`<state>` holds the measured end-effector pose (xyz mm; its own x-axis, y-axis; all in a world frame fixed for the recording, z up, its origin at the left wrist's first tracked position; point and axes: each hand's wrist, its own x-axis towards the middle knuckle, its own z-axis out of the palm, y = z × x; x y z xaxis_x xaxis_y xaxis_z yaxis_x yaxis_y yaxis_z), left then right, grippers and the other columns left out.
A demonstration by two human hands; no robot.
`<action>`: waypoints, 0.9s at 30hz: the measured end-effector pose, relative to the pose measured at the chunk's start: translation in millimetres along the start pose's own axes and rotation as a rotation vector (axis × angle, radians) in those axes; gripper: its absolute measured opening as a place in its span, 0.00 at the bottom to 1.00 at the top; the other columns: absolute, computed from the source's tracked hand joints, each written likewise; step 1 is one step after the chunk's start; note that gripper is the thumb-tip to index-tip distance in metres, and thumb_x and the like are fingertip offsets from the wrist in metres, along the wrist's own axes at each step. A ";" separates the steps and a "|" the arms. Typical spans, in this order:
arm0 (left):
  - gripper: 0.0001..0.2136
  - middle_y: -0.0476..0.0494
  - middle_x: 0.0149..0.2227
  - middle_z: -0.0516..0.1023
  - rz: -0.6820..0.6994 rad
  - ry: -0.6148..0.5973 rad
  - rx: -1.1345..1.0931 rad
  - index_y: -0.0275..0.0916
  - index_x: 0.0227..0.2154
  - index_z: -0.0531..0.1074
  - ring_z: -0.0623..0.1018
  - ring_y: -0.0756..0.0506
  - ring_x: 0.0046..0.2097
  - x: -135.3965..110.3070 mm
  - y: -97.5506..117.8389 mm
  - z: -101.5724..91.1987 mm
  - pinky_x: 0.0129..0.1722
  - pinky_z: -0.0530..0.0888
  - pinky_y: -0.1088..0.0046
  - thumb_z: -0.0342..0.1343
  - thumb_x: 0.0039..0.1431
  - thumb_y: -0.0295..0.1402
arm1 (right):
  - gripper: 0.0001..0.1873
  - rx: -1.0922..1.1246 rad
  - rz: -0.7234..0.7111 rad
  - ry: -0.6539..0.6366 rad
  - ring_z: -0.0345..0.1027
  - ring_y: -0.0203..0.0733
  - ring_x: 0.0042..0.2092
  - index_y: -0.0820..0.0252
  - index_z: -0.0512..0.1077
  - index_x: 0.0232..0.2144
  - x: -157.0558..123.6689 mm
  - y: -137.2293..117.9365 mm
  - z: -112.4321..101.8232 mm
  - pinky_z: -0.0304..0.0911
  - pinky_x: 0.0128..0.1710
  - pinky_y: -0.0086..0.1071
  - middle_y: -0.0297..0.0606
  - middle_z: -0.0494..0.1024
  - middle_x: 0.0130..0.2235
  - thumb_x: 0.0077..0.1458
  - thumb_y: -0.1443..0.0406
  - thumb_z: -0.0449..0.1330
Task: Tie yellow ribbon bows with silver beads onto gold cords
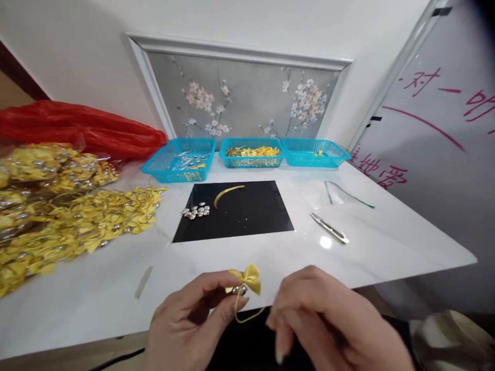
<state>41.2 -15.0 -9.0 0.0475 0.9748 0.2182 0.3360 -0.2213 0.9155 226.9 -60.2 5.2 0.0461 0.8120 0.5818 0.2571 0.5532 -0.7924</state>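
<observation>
Between thumb and index finger, my left hand pinches a small yellow ribbon bow at the table's front edge. Small shiny silver beads sit under the bow's middle. A thin yellow cord hangs from it in a loop, curving toward my right hand. That hand is closed, fingers curled and a little blurred, just right of the bow. Whether it grips the cord's end is hidden. Ahead, a black mat carries a pile of silver beads and several gold cords.
Three blue baskets line the back, the middle one full of yellow pieces. Finished-looking yellow bows heap at left by a red plastic bag. Thread snips and a green tie lie at right.
</observation>
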 end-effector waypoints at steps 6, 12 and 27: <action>0.05 0.54 0.34 0.87 0.051 0.057 0.008 0.53 0.29 0.83 0.85 0.45 0.35 -5.6 -2.6 -1.2 0.36 0.83 0.77 0.67 0.50 0.33 | 0.17 -0.255 -0.041 -0.015 0.62 0.32 0.26 0.53 0.75 0.42 1.1 8.1 15.6 0.58 0.21 0.26 0.35 0.67 0.33 0.61 0.76 0.53; 0.03 0.54 0.32 0.85 -0.037 0.144 -0.041 0.52 0.26 0.83 0.83 0.45 0.34 -11.0 0.9 4.3 0.33 0.83 0.74 0.69 0.46 0.36 | 0.18 -0.406 -0.088 -0.027 0.57 0.33 0.25 0.57 0.75 0.45 -3.7 12.3 15.3 0.54 0.21 0.28 0.36 0.65 0.31 0.59 0.77 0.52; 0.02 0.55 0.33 0.87 0.048 0.106 0.072 0.53 0.27 0.82 0.85 0.47 0.33 -9.6 -15.0 -3.8 0.35 0.82 0.80 0.69 0.49 0.37 | 0.18 -0.485 -0.200 -0.089 0.58 0.35 0.27 0.62 0.74 0.46 -3.5 13.8 13.2 0.55 0.20 0.28 0.34 0.62 0.29 0.57 0.78 0.53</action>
<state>32.1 -21.2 -23.6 -0.0332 0.9536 0.2992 0.4026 -0.2613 0.8773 217.6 -53.0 -10.2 -0.1262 0.7236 0.6786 0.6701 0.5666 -0.4795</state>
